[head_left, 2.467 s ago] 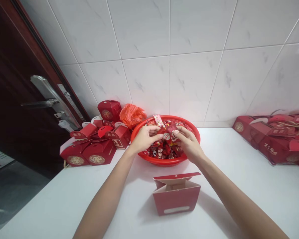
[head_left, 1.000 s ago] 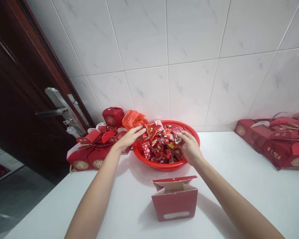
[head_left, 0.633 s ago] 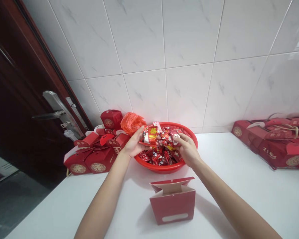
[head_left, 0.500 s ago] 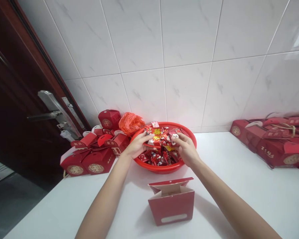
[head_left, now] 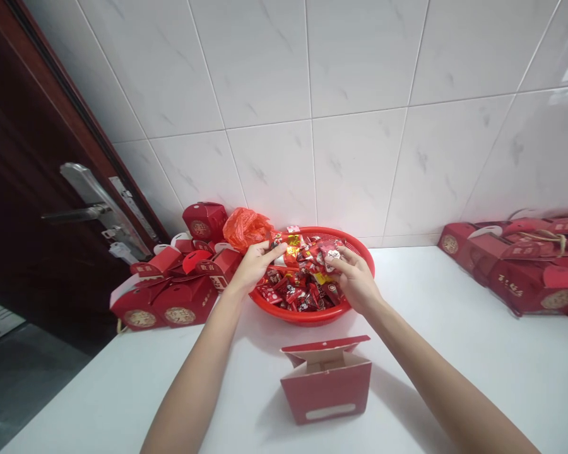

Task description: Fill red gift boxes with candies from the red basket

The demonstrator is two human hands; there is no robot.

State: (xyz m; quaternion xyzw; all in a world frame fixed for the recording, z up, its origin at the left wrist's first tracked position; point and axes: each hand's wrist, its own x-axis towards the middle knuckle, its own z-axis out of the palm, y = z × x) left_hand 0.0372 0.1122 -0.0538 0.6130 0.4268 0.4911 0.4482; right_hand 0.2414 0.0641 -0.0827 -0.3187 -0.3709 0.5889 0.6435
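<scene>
A red plastic basket [head_left: 307, 320] holds a heap of small red wrapped candies [head_left: 307, 293]. Over its left side, my left hand [head_left: 254, 266] is closed on a red packet with gold print [head_left: 292, 247], thumb on top and the other fingers mostly hidden. On the right, my right hand [head_left: 355, 280] pinches a dark red wrapped candy with a white patch [head_left: 331, 255] between thumb and fingers. In front of the basket, between my forearms, a red cardboard box [head_left: 326, 394] stands upright with its top open; no contents show in its mouth.
Several folded red gift boxes [head_left: 180, 306] are grouped at the left, beside an orange-red plastic bag [head_left: 247, 228]. More red boxes [head_left: 511, 271] lie stacked at the right. A tiled wall [head_left: 360, 170] rises behind the white table [head_left: 407, 328]; a dark door [head_left: 38, 189] is at the left.
My left hand has shifted slightly left and up with the packet, uncovering more candies beneath. My right hand stays nearly in place with its candy. The view has tilted a little.
</scene>
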